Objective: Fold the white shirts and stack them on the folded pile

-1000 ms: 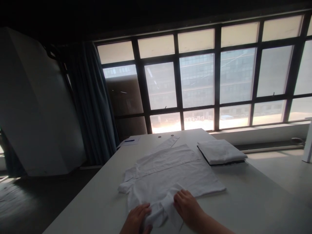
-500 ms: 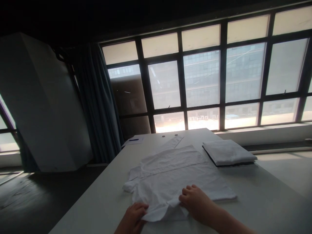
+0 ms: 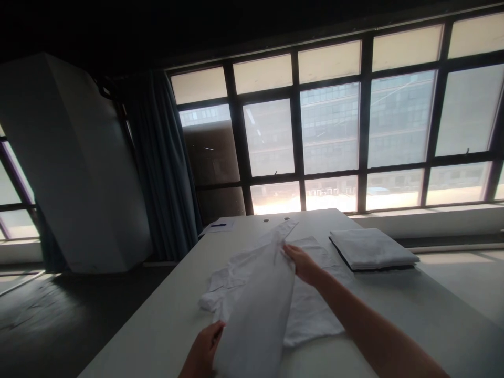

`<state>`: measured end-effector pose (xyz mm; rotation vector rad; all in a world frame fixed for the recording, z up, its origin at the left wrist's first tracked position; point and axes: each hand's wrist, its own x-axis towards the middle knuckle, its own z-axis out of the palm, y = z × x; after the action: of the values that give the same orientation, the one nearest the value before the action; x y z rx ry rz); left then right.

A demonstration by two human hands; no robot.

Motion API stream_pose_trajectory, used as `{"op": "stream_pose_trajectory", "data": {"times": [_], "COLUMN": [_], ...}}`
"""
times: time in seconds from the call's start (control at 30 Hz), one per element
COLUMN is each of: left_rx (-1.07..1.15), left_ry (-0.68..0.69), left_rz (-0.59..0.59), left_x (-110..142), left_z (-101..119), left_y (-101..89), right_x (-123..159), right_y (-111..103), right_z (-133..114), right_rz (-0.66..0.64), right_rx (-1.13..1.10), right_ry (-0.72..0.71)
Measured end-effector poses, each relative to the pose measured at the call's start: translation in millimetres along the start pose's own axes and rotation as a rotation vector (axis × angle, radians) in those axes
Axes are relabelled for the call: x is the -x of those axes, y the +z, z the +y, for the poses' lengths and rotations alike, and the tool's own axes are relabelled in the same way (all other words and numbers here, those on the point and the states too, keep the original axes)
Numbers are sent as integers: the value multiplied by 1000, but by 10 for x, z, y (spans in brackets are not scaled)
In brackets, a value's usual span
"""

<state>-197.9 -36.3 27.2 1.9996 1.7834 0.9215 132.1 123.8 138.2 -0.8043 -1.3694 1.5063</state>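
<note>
Handling of a white shirt (image 3: 258, 304) on a table (image 3: 129, 336), seen from the head camera. Half a second earlier, both hands were low at the shirt's near edge, and most of the cloth lay spread. By this moment the right hand (image 3: 300, 261) had gone forward and up, raising the near part into a slanting sheet that hid much of the middle. The right fingers were clamped on the sheet's upper edge. The left hand (image 3: 203, 347) stayed near the lower edge of the view, its fingers curled against the sheet's left side; whether they were clamped on it could not be told. The hands were well apart, with the sheet between them. The far part of the shirt remained on the table, a sleeve (image 3: 289, 229) pointing to the far end. In terms of the work, the change appeared to take the near part from lying flat to being turned over, not yet laid down. The pile (image 3: 374, 249), white over a dark layer, lay untouched to the right. No brand or label could be read; any writing on the paper (image 3: 226, 228) under the pen (image 3: 218, 225) was too small to make out.
</note>
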Motion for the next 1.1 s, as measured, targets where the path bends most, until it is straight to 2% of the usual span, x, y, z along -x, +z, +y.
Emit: {"op": "stream_pose_trajectory", "data": {"times": [0.07,0.13,0.2,0.3,0.43,0.6,0.83,0.9,1.0,1.1], "left_rx": [-23,-59,-121,-201,-247,-361,-439,-444,-386,-300], "left_ry": [5,22,32,43,16,-90,-218,-228,-77,223], "left_rz": [37,56,72,72,94,117,-22,-22,42,98], "left_x": [-31,-59,-80,-92,-88,-55,72,99,105,101], "left_z": [-63,-127,-178,-224,-243,-228,-305,-311,-151,182], "left_y": [36,71,100,126,114,-5,-319,-382,-350,-112], "right_x": [-304,-455,-475,-385,-203,115,696,916,1203,1311], "right_y": [-284,-526,-678,-739,-664,-521,-469,-442,-408,-458], "right_z": [45,188,419,804,1123,1246,1308,1300,1262,1223], "right_rz": [166,301,386,425,345,154,68,40,-54,-52], "right_rx": [-2,26,85,236,552,941,1237,1280,1240,1055], "right_ry": [-1,33,78,106,9,-154,-153,-134,-88,-89]}}
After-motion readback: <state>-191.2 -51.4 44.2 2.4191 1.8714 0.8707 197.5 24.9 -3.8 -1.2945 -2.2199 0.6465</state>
